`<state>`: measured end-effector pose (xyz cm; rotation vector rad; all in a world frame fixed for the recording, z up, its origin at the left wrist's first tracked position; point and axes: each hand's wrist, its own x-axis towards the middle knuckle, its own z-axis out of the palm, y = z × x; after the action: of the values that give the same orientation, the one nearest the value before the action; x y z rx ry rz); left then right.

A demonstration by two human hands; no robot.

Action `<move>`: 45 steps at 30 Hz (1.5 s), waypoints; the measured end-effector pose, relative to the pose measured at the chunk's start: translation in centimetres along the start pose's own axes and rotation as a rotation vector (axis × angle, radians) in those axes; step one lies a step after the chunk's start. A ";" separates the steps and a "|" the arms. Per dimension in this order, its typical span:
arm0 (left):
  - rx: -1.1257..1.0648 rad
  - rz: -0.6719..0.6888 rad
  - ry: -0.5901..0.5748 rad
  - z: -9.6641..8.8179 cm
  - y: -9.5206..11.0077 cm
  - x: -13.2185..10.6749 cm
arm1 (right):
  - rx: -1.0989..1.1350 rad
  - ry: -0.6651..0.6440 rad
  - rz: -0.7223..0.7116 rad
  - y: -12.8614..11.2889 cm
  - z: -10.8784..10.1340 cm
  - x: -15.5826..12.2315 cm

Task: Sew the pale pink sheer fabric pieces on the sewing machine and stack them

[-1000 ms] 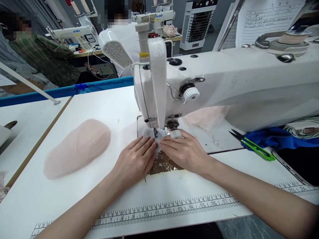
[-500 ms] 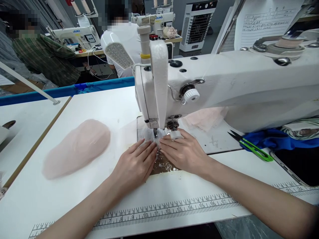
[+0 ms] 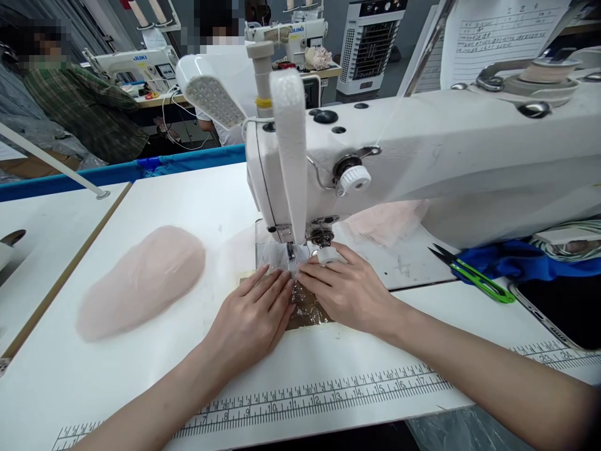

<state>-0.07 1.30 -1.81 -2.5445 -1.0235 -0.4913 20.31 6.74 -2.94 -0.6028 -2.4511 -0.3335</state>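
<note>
My left hand (image 3: 256, 313) lies flat in front of the sewing machine (image 3: 404, 141), its fingers stretched out just left of the presser foot (image 3: 291, 252). On the other side, my right hand (image 3: 345, 285) rests palm down, fingers extended and angled toward the foot. Both sets of fingertips press on a thin sheer fabric (image 3: 273, 255) under the needle area; much of it is hidden by the hands. Between the hands shows a shiny brown patch (image 3: 307, 311) of the bed, covered with clear film. A pale pink piece of sheer fabric (image 3: 143, 282) lies to the left.
Green thread snips (image 3: 474, 274) lie at right beside a blue cloth (image 3: 507, 263) and a phone (image 3: 561, 310). More pink fabric (image 3: 387, 222) sits behind the needle. A printed ruler (image 3: 291, 401) runs along the front edge. Two people work at machines beyond.
The view has shifted slightly, so the machine head appears a little further left. Both hands stay almost where they were, flat beside the presser foot.
</note>
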 end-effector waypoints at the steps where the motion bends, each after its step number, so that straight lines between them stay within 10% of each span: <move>1: -0.007 -0.006 0.001 0.1 0.0 0.0 | -0.001 0.003 -0.002 0.0 0.1 0.0; 45: -0.018 -0.322 -0.023 2.1 -3.4 -0.1 | -0.094 -0.084 0.086 1.0 -0.5 0.7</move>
<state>-2.18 4.43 -3.07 -2.4135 -1.4531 -0.5578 20.51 7.73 -2.02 -0.7746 -2.4908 -0.3976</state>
